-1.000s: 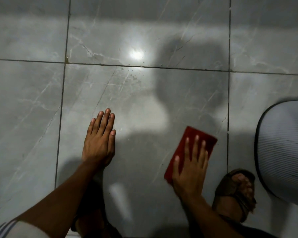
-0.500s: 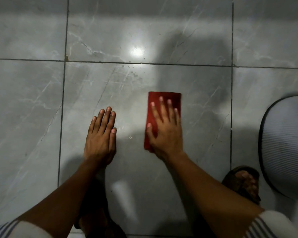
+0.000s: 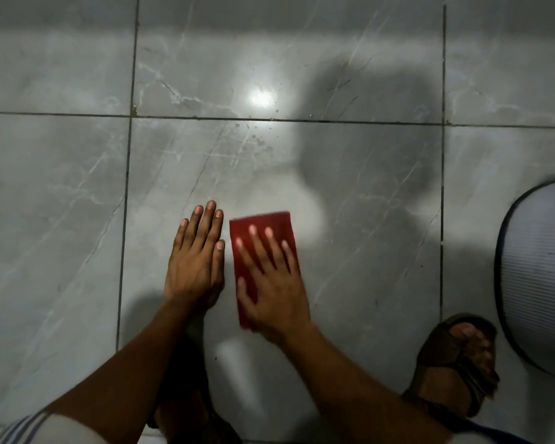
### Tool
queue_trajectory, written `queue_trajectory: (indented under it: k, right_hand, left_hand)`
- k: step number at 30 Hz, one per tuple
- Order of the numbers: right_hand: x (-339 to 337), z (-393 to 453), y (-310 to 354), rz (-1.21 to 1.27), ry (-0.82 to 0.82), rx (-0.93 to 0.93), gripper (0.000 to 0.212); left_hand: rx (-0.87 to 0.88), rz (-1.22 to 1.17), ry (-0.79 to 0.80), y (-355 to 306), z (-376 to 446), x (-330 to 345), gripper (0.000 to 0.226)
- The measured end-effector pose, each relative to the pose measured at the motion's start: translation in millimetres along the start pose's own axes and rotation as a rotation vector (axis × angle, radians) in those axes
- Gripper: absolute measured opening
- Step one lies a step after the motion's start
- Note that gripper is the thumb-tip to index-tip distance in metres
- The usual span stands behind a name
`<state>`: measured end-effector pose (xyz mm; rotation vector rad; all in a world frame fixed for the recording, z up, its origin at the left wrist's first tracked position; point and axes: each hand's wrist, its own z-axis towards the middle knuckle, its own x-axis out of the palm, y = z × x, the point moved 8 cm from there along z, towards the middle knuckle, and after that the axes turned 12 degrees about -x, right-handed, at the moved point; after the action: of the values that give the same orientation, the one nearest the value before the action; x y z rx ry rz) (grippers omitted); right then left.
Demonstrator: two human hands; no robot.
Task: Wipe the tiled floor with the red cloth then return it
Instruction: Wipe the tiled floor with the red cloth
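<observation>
The red cloth [image 3: 263, 248], a flat folded rectangle of fabric, lay on the grey marbled tiled floor [image 3: 366, 251], inside the large middle tile and nearer its left grout line than its right. Your right hand [image 3: 271, 283] pressed down flat on it, palm over its lower half and fingers spread wide toward its far edge; nothing was gripped, the hand only bore on the fabric. The cloth's top edge looked slightly blurred. Your left hand [image 3: 197, 261] rested flat on the bare tile just beside the cloth's left edge, its fingers straight and held close together, thumb tucked along the side, holding nothing. A narrow strip of floor showed between that thumb and the cloth, so the two were apart. Both forearms reached in from the bottom of the view, and a pale striped sleeve [image 3: 29, 427] showed at the lower left corner. Your right foot in a dark brown strapped sandal [image 3: 455, 360] stood on the tile to the right, well apart from the cloth. Beyond it, at the right edge, sat a pale ribbed round object with a dark rim [image 3: 539, 280]; you could not tell from this view what it was. A bright spot of reflected light [image 3: 262, 98] sat on the far tile, above the cloth.
</observation>
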<state>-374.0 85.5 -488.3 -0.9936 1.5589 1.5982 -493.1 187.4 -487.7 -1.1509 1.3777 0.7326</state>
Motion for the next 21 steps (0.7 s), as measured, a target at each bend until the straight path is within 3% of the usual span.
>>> queue_trajectory:
  k: [5,8,10,15,17,21]
  right_hand:
    - [-52,52,-81,-0.089,-0.061,0.001,0.074]
    - [-60,37,-95,-0.119,0.028,-0.07,0.072]
    - [-68,31,-90,-0.11,-0.007,-0.064,0.074]
    - [-72,-18,-61,0.032,-0.173,0.291,0.073]
    - [-63,-36,-53,0.023,-0.124,0.37,0.078]
    - [-62,-45,-58,0.061,-0.099,0.462,0.081]
  left_hand:
    - [0.006,0.014,-0.018,1,-1,1,0.063]
    - [0.004,0.024,-0.011,1,0,0,0.064]
    - [0.002,0.025,0.003,-3,-1,-1,0.065]
    - [-0.078,-0.082,0.02,-27,17,-28,0.052]
    - [0.036,-0.101,0.029,-55,32,-41,0.046]
    - [0.276,-0.044,0.116,-109,54,-59,0.06]
